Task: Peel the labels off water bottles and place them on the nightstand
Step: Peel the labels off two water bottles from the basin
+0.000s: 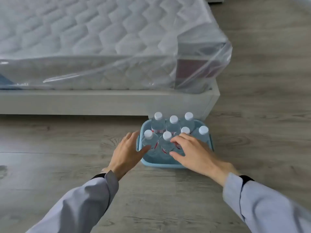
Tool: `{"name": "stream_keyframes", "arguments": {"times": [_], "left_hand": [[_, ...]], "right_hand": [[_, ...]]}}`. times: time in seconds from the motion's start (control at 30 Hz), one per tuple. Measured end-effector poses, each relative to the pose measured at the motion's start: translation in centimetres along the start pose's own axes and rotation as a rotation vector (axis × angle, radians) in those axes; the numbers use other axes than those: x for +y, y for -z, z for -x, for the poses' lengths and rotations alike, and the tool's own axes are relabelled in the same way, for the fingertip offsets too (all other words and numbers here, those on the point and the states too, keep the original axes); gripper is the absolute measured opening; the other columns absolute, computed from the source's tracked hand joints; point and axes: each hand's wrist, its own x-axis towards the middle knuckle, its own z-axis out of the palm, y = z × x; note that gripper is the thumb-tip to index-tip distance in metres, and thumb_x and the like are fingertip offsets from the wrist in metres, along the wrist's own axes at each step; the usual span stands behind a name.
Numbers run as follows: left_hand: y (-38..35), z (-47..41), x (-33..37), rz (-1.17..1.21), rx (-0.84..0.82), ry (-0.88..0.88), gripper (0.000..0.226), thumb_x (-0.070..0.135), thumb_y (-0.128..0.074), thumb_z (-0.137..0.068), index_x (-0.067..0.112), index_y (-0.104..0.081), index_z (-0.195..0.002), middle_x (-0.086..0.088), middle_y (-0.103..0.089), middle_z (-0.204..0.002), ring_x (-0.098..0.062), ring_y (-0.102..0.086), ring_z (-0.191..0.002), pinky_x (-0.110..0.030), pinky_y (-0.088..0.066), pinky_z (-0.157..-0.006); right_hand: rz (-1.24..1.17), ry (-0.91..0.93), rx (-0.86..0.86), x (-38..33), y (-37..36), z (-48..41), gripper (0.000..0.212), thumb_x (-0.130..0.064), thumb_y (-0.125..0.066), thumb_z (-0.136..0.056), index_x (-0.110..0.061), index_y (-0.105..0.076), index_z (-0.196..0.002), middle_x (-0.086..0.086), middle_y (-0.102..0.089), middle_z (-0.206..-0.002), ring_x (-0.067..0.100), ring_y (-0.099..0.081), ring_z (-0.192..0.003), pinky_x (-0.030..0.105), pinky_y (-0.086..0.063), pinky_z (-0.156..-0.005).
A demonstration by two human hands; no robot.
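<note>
A light blue plastic basket (161,164) sits on the floor against the bed frame. Several clear water bottles with white caps and red-and-white labels stand upright in it; the front middle bottle (166,142) is nearest my hands. My left hand (127,151) hovers open at the basket's left rim, its thumb close to the front left bottle (149,138). Over the basket's front right part, my right hand (190,151) is spread open, fingertips next to the front middle bottle. Neither hand grips anything. No nightstand is in view.
A bed with a quilted mattress (101,39) wrapped in clear plastic fills the upper left, on a pale grey frame (101,102). Grey wood-look floor (260,115) spreads to the right of the bed and in front of it.
</note>
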Motion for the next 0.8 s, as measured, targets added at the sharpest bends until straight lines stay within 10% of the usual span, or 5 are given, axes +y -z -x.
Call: {"name": "stream_keyframes", "arguments": {"times": [0.3,0.8], "left_hand": [[-6.2,-2.2,0.6,0.266,0.346,0.034,0.031,0.044,-0.084,-0.086,0.019,-0.069,-0.098,0.009,-0.064,-0.096,-0.012,-0.06,-0.079,-0.03,-0.05,-0.066],[9.6,1.0,3.7,0.755,0.209,-0.251,0.038,0.021,-0.08,-0.085,0.008,-0.076,-0.121,0.003,-0.083,-0.113,-0.014,-0.079,-0.106,-0.024,-0.06,-0.091]], "right_hand": [[-0.027,0.044,0.08,1.3,-4.1,-1.5,0.028,-0.048,-0.064,-0.096,-0.028,-0.064,-0.115,-0.015,-0.064,-0.108,0.011,-0.065,-0.096,0.035,-0.056,-0.075],[-0.42,0.064,0.26,-2.3,-2.1,-0.2,0.05,-0.04,-0.08,-0.088,-0.025,-0.06,-0.132,-0.012,-0.065,-0.122,0.002,-0.062,-0.105,0.02,-0.049,-0.086]]}}
